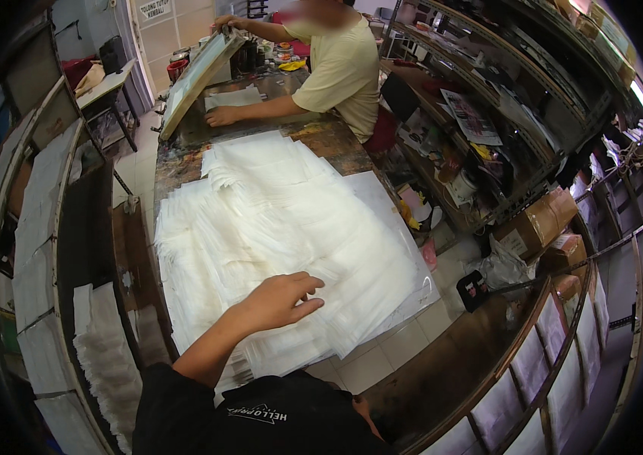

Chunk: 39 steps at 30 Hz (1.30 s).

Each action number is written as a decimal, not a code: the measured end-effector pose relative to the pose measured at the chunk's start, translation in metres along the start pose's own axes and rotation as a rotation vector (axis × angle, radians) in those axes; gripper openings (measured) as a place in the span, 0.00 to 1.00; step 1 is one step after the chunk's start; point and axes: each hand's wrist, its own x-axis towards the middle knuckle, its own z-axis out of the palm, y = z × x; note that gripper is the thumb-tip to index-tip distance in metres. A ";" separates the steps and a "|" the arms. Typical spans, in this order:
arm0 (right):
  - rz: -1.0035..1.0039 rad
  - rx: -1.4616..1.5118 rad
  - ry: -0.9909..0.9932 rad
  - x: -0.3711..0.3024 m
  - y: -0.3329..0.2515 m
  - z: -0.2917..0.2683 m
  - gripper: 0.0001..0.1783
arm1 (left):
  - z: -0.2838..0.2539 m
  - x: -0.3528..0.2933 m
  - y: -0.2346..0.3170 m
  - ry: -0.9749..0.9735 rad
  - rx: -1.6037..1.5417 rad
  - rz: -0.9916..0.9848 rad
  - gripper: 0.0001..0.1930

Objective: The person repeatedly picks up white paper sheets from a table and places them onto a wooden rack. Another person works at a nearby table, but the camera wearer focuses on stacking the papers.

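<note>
Several overlapping piles of thin white sheets (298,205) cover the near part of a long stained table (352,144), their edges fanned out unevenly. My left hand (287,297) is over the near part of the piles, fingers reaching to the right and slightly bent, thumb apart. It holds nothing; whether it touches the top sheet I cannot tell. Only a little of my right arm (367,415) shows beside my black shirt, and its hand is out of sight. Under the piles on the right lies a large, smooth translucent sheet (370,189).
Across the table a co-worker (336,68) tilts up a wooden-framed printing screen (204,80), one hand near a pale sheet (234,97) beneath. Drying racks with sheets stand left (37,220) and lower right (533,356). Cluttered shelves (480,91) and cardboard boxes (537,224) are on the right.
</note>
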 end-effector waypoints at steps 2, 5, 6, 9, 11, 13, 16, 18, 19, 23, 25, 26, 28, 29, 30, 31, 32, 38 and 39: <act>-0.003 0.058 -0.021 0.000 -0.004 -0.005 0.21 | -0.008 -0.002 -0.005 0.016 0.008 -0.023 0.17; 0.039 0.102 -0.040 0.005 0.004 -0.024 0.22 | -0.017 -0.003 -0.013 0.042 0.029 -0.032 0.16; 0.109 0.125 -0.057 0.015 0.014 -0.027 0.22 | -0.019 -0.002 -0.015 0.048 0.036 -0.029 0.16; 0.199 0.239 -0.053 0.027 0.018 -0.038 0.21 | -0.031 0.003 -0.019 0.070 0.063 -0.029 0.16; 0.188 0.296 -0.016 0.024 -0.006 -0.046 0.19 | -0.037 0.006 -0.022 0.076 0.105 -0.045 0.16; 0.153 0.322 0.045 0.018 -0.030 -0.052 0.17 | -0.041 0.011 -0.025 0.074 0.122 -0.040 0.16; 0.165 0.387 0.040 0.019 -0.041 -0.046 0.18 | -0.044 0.021 -0.023 0.082 0.119 -0.026 0.16; 0.168 0.348 0.028 0.025 -0.035 -0.035 0.18 | -0.047 0.029 -0.021 0.077 0.147 -0.012 0.16; 0.172 0.328 0.017 0.022 -0.036 -0.031 0.18 | -0.048 0.032 -0.022 0.072 0.161 -0.009 0.15; 0.163 0.301 0.012 0.016 -0.028 -0.021 0.18 | -0.053 0.055 -0.031 0.105 0.173 0.065 0.13; 0.125 0.277 0.009 0.018 -0.015 -0.019 0.19 | -0.053 0.076 -0.040 0.096 0.204 0.064 0.13; 0.157 0.297 0.006 0.014 -0.016 -0.020 0.18 | -0.053 0.084 -0.045 0.098 0.219 0.060 0.12; 0.229 0.339 0.007 0.003 -0.018 -0.026 0.18 | -0.050 0.105 -0.053 0.124 0.311 0.027 0.12; 0.224 0.357 0.020 0.000 -0.014 -0.025 0.17 | -0.050 0.115 -0.053 0.114 0.360 -0.006 0.12; 0.219 0.374 0.032 -0.003 -0.010 -0.025 0.17 | -0.050 0.125 -0.055 0.105 0.410 -0.039 0.12; 0.214 0.392 0.044 -0.006 -0.007 -0.024 0.16 | -0.044 0.136 -0.066 0.084 0.463 -0.023 0.13; 0.224 0.383 0.046 -0.008 -0.005 -0.023 0.17 | -0.038 0.143 -0.075 0.055 0.497 -0.034 0.13; 0.215 0.327 0.082 -0.028 -0.012 -0.018 0.20 | 0.010 0.186 -0.104 -0.220 0.765 -0.124 0.12; 0.241 0.372 0.081 -0.035 -0.026 -0.020 0.20 | 0.016 0.191 -0.112 -0.300 0.807 -0.166 0.11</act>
